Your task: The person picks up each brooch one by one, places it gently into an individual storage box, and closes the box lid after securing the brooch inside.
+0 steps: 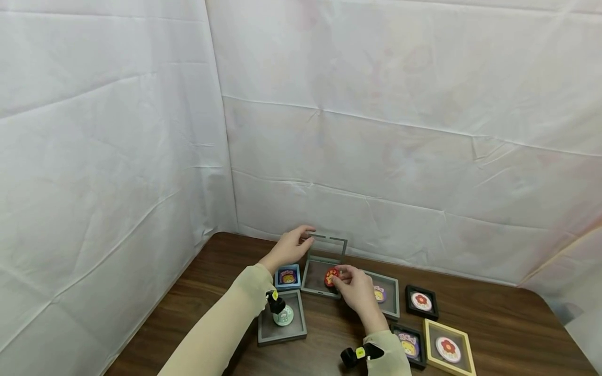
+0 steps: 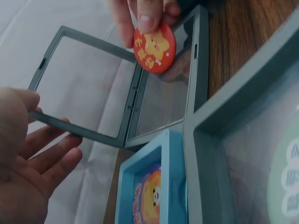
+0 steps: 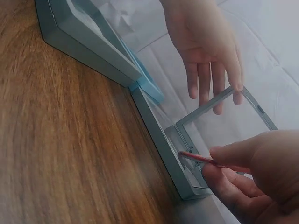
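Note:
A grey-green hinged display frame [image 1: 307, 289] lies near the back of the table with its clear-windowed lid [image 2: 88, 41] raised. My left hand [image 1: 290, 247] holds the lid's corner between thumb and index finger, the other fingers extended. My right hand [image 1: 358, 293] pinches a red round badge [image 2: 155, 51] by its edge, over the frame's clear base. The badge carries a yellow star with a face and yellow characters. In the right wrist view the badge [image 3: 191, 157] is seen almost edge-on, so whether it touches the base film cannot be told.
A blue frame [image 1: 288, 286] and a grey frame [image 1: 282, 340] with a mint badge are on the left. To the right lie another grey frame [image 1: 394, 297], black frames [image 1: 408, 290] [image 1: 395, 328] and a yellow frame [image 1: 449, 328], all holding badges. White cloth [image 1: 376, 156] hangs behind.

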A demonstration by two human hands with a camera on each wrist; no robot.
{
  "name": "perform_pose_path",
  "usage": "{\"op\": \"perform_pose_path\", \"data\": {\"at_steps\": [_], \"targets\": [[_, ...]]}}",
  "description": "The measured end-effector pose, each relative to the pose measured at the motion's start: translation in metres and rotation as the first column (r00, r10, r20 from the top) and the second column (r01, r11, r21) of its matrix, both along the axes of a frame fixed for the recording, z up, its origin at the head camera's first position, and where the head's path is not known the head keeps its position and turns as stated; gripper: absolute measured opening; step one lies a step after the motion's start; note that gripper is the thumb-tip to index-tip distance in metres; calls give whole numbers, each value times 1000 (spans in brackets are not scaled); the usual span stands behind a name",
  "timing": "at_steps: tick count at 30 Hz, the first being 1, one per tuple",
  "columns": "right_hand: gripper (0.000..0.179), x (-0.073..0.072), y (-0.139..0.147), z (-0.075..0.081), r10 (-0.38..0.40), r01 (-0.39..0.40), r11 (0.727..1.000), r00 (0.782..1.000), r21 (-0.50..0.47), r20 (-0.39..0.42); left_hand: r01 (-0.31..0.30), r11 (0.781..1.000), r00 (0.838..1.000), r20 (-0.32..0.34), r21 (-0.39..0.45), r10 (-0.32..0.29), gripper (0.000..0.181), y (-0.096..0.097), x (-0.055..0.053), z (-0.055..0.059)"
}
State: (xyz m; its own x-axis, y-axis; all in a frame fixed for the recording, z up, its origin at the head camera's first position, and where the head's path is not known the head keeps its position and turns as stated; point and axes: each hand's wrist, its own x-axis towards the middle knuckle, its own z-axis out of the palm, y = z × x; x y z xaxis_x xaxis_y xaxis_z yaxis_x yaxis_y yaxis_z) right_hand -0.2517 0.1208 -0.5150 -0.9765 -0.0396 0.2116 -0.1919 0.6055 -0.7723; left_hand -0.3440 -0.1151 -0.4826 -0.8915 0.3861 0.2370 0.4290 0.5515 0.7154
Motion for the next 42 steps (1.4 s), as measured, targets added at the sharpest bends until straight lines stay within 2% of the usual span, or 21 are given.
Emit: {"op": "perform_pose_path", "data": {"at_steps": [7,13,20,28,33,42], "targets": [[42,0,4,-1,52,-52,999,998,9,42,-19,999,1000,-21,-28,19,39,5,1,1],[45,0,7,-1,79,-82,996,995,40,60,5,999,1000,1,-36,-5,36,1,4,5],[44,0,6,-2,101,-105,992,993,70,54,49,998,998,41,-28,-48,32,-7,3,4],[42,1,2,-1,118,-123,990,990,71,75,52,998,998,25,-25,-51,32,-7,5,5],[42,0,-3,-1,125,-133,985,990,114,71,50,998,999,19,-36,-50,31,-7,7,7],[40,-2,-9,-6,130,-135,976,991,171,38,44,998,999,1,-47,-44,30,-9,7,4]]}}
